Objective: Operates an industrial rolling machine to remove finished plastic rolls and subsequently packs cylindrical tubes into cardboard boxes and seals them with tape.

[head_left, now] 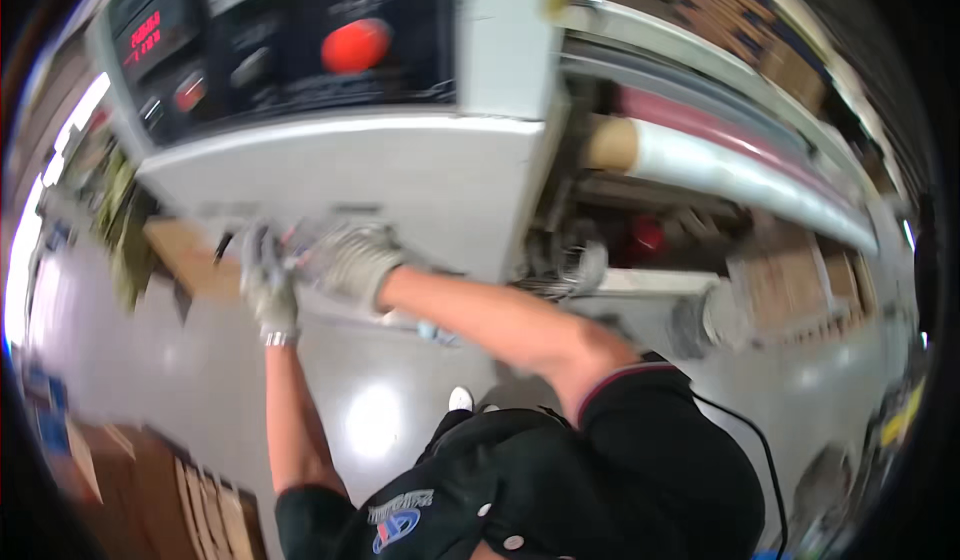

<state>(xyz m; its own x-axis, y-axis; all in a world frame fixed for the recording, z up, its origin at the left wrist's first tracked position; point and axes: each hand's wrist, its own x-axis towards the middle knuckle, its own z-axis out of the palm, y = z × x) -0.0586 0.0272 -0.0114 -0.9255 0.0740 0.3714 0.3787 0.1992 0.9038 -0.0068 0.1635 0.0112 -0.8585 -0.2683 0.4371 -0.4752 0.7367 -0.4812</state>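
Note:
Both my hands wear pale grey work gloves and meet in front of the lower white panel of a machine (pixel 420 170). My left hand (pixel 268 285) is upright, its fingers bent in toward the other hand. My right hand (pixel 350 260) reaches across from the right with its fingers curled closed. A small blurred thing with a reddish spot (pixel 292 235) shows between them; its kind cannot be made out. Beside my left fingers is a short black piece (pixel 222 247), and whether I hold it is unclear.
Above the hands, a dark control panel (pixel 290 50) carries a red mushroom button (pixel 356 45) and a red display. Rolls of white film (pixel 740 165) and dark red material (pixel 700 125) lie on the machine at right. Cardboard boxes (pixel 785 285) stand beyond; a brown carton (pixel 130 490) is lower left.

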